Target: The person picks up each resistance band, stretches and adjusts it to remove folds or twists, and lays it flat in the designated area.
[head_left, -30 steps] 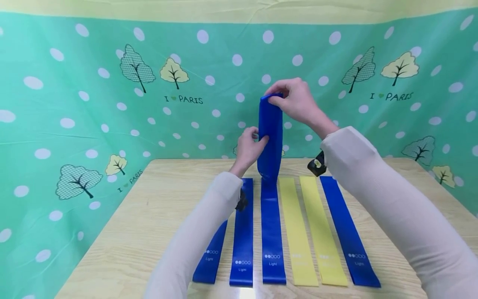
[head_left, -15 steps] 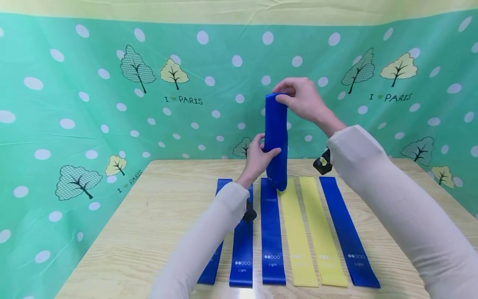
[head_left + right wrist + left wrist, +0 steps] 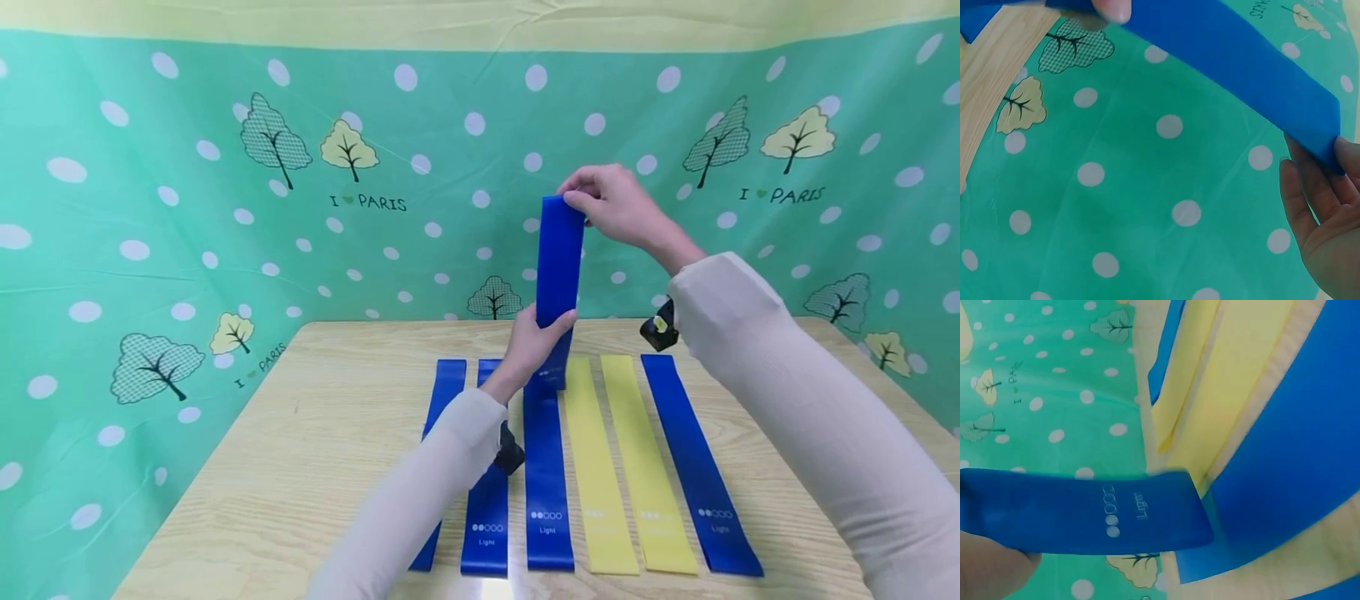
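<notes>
A blue resistance band (image 3: 558, 258) hangs upright above the far part of the table, its lower end in front of other bands. My right hand (image 3: 613, 207) pinches its top edge between thumb and fingers, also seen on the band (image 3: 1229, 56) in the right wrist view. Lower down, my left hand (image 3: 529, 343) holds the band, thumb across the front; its fingers are hidden behind. In the left wrist view the band's printed end (image 3: 1147, 512), marked "Light", sticks out past my thumb (image 3: 994, 565).
On the wooden table (image 3: 337, 433) lie three blue bands on the left, including a middle one (image 3: 546, 467), then two yellow bands (image 3: 600, 467) and a blue band (image 3: 701, 467) at right. My left sleeve covers part of the leftmost ones. A green dotted cloth (image 3: 420, 250) hangs behind.
Both hands and the held band have shifted right. My left hand has slid down the band towards its lower end, and the band now hangs flatter.
</notes>
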Demonstrator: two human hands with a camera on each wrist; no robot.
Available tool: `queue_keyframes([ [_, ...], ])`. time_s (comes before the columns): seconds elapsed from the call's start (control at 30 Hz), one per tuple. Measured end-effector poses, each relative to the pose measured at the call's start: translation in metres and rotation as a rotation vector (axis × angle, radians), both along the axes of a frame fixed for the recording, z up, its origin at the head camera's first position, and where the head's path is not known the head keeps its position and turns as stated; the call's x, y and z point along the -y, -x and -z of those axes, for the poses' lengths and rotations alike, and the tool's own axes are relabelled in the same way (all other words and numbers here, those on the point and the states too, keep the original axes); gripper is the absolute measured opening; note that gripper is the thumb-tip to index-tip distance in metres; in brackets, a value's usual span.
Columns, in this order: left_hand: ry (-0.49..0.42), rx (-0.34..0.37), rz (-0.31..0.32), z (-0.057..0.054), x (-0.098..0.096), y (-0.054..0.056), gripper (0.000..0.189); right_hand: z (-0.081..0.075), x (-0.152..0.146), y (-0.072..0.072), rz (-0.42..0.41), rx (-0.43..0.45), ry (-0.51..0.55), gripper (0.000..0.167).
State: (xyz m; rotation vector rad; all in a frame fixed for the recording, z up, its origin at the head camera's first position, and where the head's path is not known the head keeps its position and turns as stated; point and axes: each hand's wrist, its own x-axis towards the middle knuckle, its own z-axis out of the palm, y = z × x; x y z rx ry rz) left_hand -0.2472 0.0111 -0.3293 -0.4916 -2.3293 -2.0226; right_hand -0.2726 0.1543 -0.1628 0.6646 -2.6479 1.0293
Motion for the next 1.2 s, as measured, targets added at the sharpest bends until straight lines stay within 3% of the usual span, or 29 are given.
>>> queue_keyframes([
  [0.2,0.003,0.09,0.097,0.008,-0.001,-0.012,0.032,0.004,-0.014,0.005,0.043,0.004,0.011,0.036],
  [0.53,0.116,0.234,0.084,0.026,-0.011,-0.037,0.026,0.014,-0.049,0.018,0.155,0.054,0.002,0.041],
  [0.9,0.116,0.363,0.112,0.041,-0.028,-0.073,0.018,0.027,-0.074,0.021,0.212,0.069,-0.003,0.042],
  [1.07,0.12,0.402,0.092,0.042,-0.037,-0.089,0.014,0.037,-0.085,0.023,0.218,0.074,-0.025,0.042],
  [1.2,0.095,0.451,0.121,0.042,-0.044,-0.103,0.013,0.049,-0.095,0.024,0.235,0.103,-0.034,0.045],
])
